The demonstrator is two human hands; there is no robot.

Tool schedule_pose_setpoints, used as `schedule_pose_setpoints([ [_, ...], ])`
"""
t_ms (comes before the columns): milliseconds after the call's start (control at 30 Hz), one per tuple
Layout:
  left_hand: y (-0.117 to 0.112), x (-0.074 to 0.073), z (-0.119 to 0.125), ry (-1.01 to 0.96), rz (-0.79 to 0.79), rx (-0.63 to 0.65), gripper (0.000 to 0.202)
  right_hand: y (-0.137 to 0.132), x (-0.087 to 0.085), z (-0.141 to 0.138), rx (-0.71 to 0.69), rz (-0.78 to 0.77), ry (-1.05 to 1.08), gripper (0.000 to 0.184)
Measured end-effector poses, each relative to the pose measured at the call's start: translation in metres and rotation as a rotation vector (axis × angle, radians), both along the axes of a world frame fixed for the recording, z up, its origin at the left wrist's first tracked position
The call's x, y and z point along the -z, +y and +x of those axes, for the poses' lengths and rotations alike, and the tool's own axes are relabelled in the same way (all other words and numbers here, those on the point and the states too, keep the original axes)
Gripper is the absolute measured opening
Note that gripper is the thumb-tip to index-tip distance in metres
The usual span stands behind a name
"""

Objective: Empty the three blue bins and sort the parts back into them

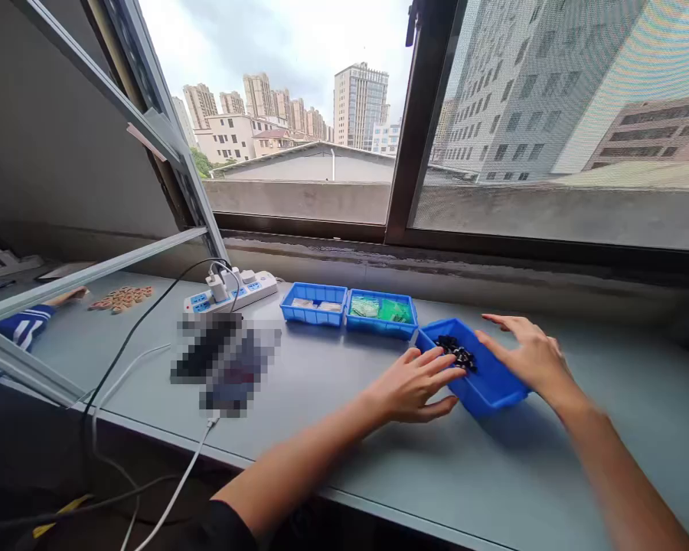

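Note:
A blue plastic bin (pixel 494 383) sits at an angle on the grey table, with a pile of small black parts (pixel 458 352) at its far left end. My left hand (pixel 419 385) is over the bin's left side, fingers spread and partly covering the parts; whether the fingertips touch them I cannot tell. On the opposite side, my right hand (pixel 531 353) hovers at the bin's right rim with thumb and fingers apart. To the left stand two more blue bins: one bin (pixel 382 329) holds green and clear pieces, the other bin (pixel 313 315) pale flat pieces.
A white power strip (pixel 233 291) with plugs and cables lies near the window wall. Blurred-out dark objects (pixel 230 367) lie in front of it. Beyond a metal frame (pixel 103 272), another person's hand (pixel 69 296) rests near a pile of small brownish pieces (pixel 120 298).

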State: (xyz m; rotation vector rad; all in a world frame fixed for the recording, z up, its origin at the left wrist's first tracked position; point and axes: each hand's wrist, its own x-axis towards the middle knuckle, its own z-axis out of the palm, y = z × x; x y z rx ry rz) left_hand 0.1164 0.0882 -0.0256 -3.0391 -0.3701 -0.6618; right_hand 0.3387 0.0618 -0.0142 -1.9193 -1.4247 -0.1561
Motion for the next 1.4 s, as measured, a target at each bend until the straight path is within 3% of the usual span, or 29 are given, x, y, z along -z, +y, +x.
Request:
schedule_pose_setpoints([
  [67,-0.004,0.0,0.002,-0.02,-0.073,-0.029,0.04,0.001,0.005,0.005,-0.043,-0.139,0.11,0.054],
  [200,-0.01,-0.006,0.004,-0.087,-0.167,-0.081,0.032,-0.001,0.005,0.007,-0.344,-0.413,0.322,0.045],
  [333,-0.008,-0.013,0.004,-0.132,-0.183,-0.141,0.028,-0.006,-0.002,0.005,-0.44,-0.54,0.387,0.043],
  [467,-0.004,-0.014,0.005,-0.212,-0.184,-0.206,0.036,-0.006,-0.004,-0.001,-0.459,-0.505,0.378,0.043],
  [567,-0.002,-0.011,0.006,-0.268,-0.202,-0.206,0.036,-0.008,-0.007,-0.011,-0.463,-0.489,0.212,0.034],
  [767,0.0,-0.014,0.003,-0.255,-0.372,-0.124,0.009,-0.016,-0.022,-0.026,-0.333,-0.523,-0.075,0.018],
  [833,0.002,-0.017,0.002,-0.216,-0.439,-0.075,0.012,-0.017,-0.025,-0.029,-0.314,-0.534,-0.103,0.016],
  [1133,0.008,-0.016,0.002,-0.151,-0.566,0.102,0.041,-0.019,-0.033,-0.031,-0.296,-0.494,-0.101,0.019],
  [1400,0.012,-0.005,0.005,-0.087,-0.577,0.048,0.052,-0.016,-0.021,-0.026,-0.392,-0.167,0.084,0.042],
])
